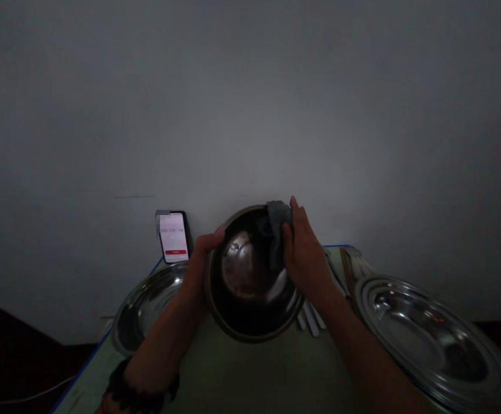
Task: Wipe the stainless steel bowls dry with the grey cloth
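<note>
A round metal bowl (242, 264) is held up above the table, its shiny inside turned toward me. My left hand (201, 261) grips its left side, thumb over the rim and the other fingers hidden behind. At the upper right of the bowl, my right hand (304, 247) presses a grey cloth (278, 227) against the rim and inner wall. Part of the cloth hangs down inside the bowl. A dark beaded bracelet (141, 391) circles my left wrist.
A steel basin (136, 316) lies at left, partly behind my left forearm. Stacked steel plates (427, 339) stand at right. Utensil handles (311, 322) show beyond the bowl. A lit phone (175, 237) leans against the wall (250, 115) behind the table (250, 379).
</note>
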Tool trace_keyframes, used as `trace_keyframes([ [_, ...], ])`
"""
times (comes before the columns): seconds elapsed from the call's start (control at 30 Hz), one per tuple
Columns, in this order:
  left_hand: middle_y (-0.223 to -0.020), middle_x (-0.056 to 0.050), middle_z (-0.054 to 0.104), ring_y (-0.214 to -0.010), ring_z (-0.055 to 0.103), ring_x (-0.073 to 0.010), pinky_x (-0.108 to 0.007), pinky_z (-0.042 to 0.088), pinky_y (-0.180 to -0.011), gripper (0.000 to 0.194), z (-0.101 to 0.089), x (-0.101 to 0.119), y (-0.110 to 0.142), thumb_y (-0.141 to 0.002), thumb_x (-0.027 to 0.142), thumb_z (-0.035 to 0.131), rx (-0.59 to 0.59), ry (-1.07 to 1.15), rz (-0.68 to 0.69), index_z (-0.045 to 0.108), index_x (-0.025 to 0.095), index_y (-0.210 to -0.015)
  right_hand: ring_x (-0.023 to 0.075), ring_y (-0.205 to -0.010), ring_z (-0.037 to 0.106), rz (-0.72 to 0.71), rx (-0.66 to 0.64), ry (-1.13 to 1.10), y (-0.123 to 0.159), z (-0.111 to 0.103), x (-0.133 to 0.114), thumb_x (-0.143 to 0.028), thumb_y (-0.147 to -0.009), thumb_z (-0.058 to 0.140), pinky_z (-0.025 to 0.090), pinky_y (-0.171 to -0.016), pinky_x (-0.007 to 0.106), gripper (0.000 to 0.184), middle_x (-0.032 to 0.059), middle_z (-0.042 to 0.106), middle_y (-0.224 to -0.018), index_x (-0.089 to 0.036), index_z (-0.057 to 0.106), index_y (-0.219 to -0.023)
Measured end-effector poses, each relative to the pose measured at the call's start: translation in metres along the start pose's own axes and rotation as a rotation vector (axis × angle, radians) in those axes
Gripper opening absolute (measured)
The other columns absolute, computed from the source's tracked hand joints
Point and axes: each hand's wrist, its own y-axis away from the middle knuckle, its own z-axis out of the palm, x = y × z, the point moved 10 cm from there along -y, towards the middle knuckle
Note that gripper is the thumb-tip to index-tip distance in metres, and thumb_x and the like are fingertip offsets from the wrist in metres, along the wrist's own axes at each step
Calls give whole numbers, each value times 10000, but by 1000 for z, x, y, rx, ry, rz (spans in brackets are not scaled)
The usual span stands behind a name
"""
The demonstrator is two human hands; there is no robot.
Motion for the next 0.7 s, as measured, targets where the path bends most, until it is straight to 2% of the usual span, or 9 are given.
trace_keyframes([
  [0.13,-645,-54,733,-775,718,-289,-368,574,-700,246,11,-26,2,-611,370,664,-102,-24,-172,689,167,-747,268,-1412,313,-72,10,121,0,-6,-17,-294,-996,279,378,-1091,517,461,66,458,-1467,-211,386,-1436],
  [0.23,-710,-77,752,-819,716,-297,-383,564,-763,295,11,-38,3,-645,389,658,-97,-24,-225,713,143,-800,271,-1395,349,-93,20,141,2,-5,-28,-283,-999,302,405,-1067,506,417,48,530,-1409,-216,498,-1360],
  [0.4,-754,-29,763,-854,715,-256,-347,542,-825,247,8,-38,-4,-733,363,650,-58,-33,-130,731,176,-873,260,-1388,364,-122,20,73,5,2,-38,-263,-991,341,381,-1092,488,399,70,525,-1410,-182,542,-1326],
  [0.5,-753,-28,765,-848,714,-251,-341,539,-815,240,8,-41,-5,-747,369,658,-75,-50,-135,736,175,-864,247,-1317,471,-97,30,30,3,0,-34,-242,-979,381,412,-1073,460,365,85,599,-1329,-164,595,-1264],
  [0.6,-732,-36,763,-846,712,-258,-346,535,-800,263,9,-42,-4,-756,394,653,-82,-114,-138,742,173,-869,248,-1162,615,-41,76,-8,1,-7,-24,-247,-962,427,485,-986,428,321,105,696,-1174,-165,655,-1172],
  [0.7,-704,-16,757,-827,713,-246,-345,527,-813,239,10,-37,-2,-760,378,655,-73,-153,-77,739,187,-877,234,-1109,649,-4,135,-114,1,-13,-18,-260,-951,442,496,-960,402,297,92,719,-1125,-193,679,-1117],
])
